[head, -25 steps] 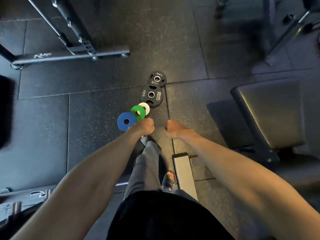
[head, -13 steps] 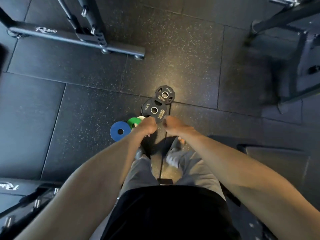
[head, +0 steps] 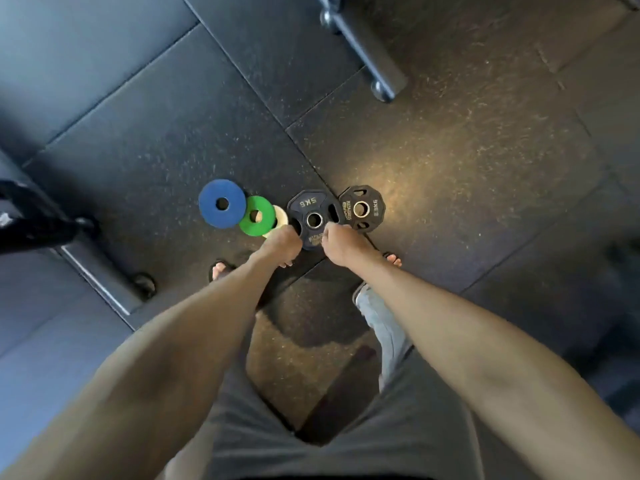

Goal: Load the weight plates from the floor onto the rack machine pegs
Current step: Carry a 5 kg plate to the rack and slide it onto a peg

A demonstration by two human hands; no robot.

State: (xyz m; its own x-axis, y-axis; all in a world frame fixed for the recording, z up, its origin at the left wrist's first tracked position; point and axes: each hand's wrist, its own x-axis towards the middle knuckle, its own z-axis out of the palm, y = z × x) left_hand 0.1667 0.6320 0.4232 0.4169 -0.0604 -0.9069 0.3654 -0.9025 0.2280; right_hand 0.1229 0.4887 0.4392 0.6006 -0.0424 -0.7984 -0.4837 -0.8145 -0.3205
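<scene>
Looks barely begun: five plates flat on the floor, none on a peg, and no pegs in view at all. At the middle of the row, the black 5 kg plate, with the smaller black 2.5 kg plate touching or just lapping its rim at 2 o'clock. Off toward 9 o'clock, a white plate tucked against it, then a green plate lapped over the white one, then a blue plate at the far end. At 7 o'clock of the 5 kg plate the left hand, at 5 o'clock the right hand, both with fingers curled over its near rim by the grip slots. Cannot tell if clamped on the plate or merely hovering above it. Probably the first lift being set up, then, with all five left to carry and slide on. Underfoot, dark speckled rubber tiles with plain seams and a warm pool of light toward 2 o'clock of the plates. Steel frame foot up at 12 o'clock, another rack base down at 8 o'clock. Sandalled left foot and right foot just below the hands
</scene>
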